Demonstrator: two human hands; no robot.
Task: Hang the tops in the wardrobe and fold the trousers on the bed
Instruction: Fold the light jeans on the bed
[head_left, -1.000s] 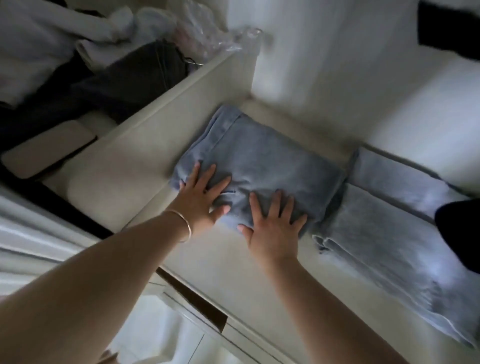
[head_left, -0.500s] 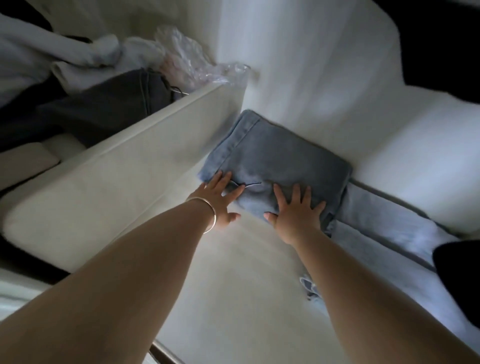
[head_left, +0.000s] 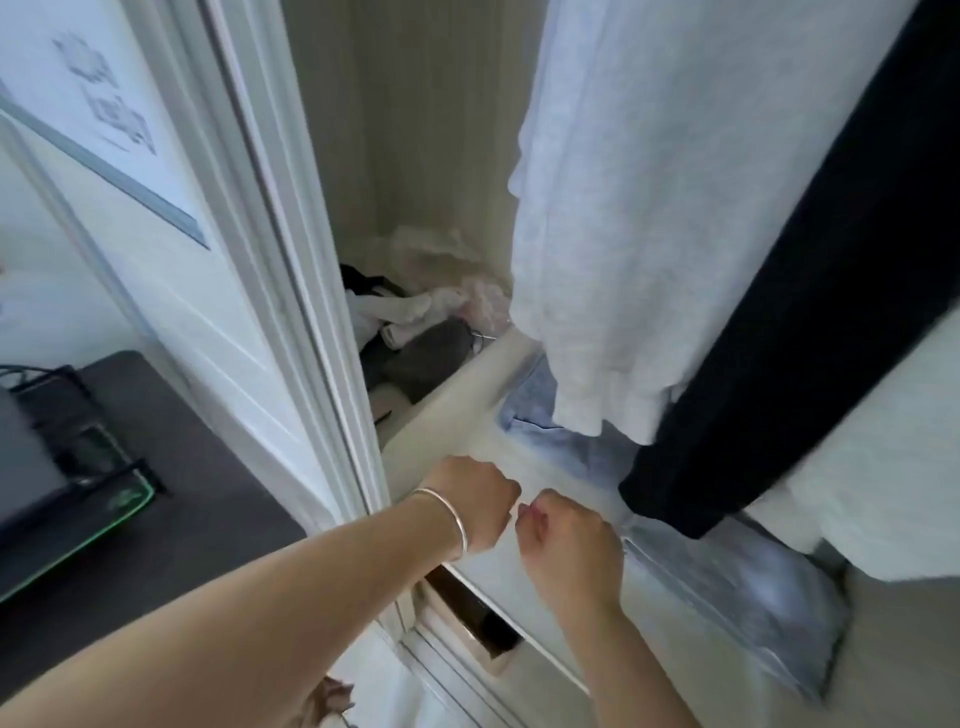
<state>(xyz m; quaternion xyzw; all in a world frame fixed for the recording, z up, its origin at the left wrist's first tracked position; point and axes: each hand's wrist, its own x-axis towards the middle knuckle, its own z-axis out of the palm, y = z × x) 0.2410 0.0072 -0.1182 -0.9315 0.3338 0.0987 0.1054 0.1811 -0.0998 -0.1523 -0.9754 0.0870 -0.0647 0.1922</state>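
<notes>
Folded blue jeans (head_left: 537, 413) lie on the white wardrobe shelf (head_left: 457, 415), mostly hidden behind a hanging white top (head_left: 649, 208). A black garment (head_left: 810, 322) hangs to its right. A second folded pair of light blue trousers (head_left: 753, 582) lies further right on the shelf. My left hand (head_left: 475, 506), with a bracelet on the wrist, and my right hand (head_left: 569, 545) hover side by side above the shelf's front edge. Their fingers are loosely curled and hold nothing. Neither hand touches the jeans.
A white wardrobe door frame (head_left: 291, 270) stands at the left. Behind a divider, a pile of dark and white clothes (head_left: 415, 332) fills the left compartment. A dark desk (head_left: 171, 483) with a device sits at far left. A drawer slot (head_left: 472, 608) is below the shelf.
Both hands have lifted off the folded jeans and drawn back toward me, fingers now curled. The view has risen, showing the hanging tops and the door.
</notes>
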